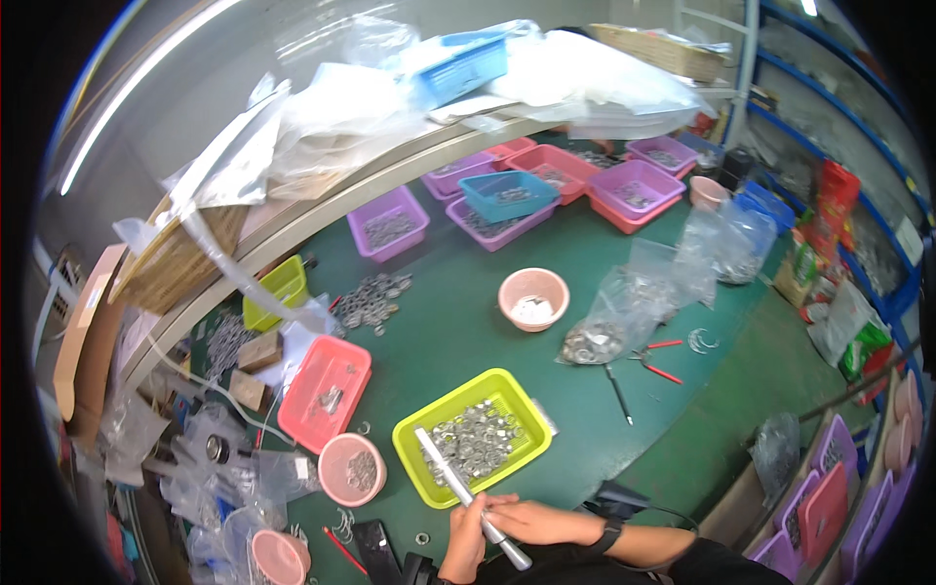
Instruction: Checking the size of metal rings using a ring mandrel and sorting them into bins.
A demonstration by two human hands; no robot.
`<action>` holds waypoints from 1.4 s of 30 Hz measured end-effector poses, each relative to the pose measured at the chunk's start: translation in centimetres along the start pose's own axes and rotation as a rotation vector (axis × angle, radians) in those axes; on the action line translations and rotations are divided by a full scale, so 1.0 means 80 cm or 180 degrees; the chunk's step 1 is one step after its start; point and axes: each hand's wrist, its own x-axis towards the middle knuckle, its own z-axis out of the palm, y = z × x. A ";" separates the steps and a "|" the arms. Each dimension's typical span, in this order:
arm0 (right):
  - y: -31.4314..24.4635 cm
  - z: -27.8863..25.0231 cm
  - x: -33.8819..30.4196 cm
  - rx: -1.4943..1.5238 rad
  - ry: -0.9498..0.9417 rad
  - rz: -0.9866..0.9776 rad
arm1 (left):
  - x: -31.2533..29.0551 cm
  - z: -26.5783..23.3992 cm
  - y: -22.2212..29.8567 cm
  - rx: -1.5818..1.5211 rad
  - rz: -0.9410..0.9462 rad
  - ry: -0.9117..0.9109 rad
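A silver ring mandrel (447, 471) lies slantwise between my hands, its far end over a yellow-green basket (539, 429) filled with small metal rings (478, 441). My left hand (466, 542) is wrapped round it below the basket's near edge. From the right, my right hand (546, 523) comes across, its fingers over the mandrel against the left hand; its fingertips are partly hidden. The mandrel's lower end sticks out beneath both hands. On the green table (448, 331) left of my hands lies one loose ring (422, 538).
Left stand a pink bowl (336, 473) and a red tray (351, 366). Beyond the basket are another pink bowl (558, 288), a loose ring pile (370, 302) and several coloured trays. Red-handled pliers (663, 372) and plastic bags (595, 341) lie right. A bag-laden shelf (390, 175) overhangs the back.
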 end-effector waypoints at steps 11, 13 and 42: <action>0.175 -0.194 0.044 -0.1869 0.0836 0.1005 | -0.014 -0.014 0.015 -0.0723 -0.0346 0.0344; 0.195 -0.199 0.053 -0.1943 0.0635 0.0913 | -0.017 -0.006 0.014 -0.0818 -0.0359 0.0420; -0.117 -0.040 0.078 -0.1504 0.0083 -0.0906 | -0.045 -0.034 0.018 -0.0418 0.0486 0.1343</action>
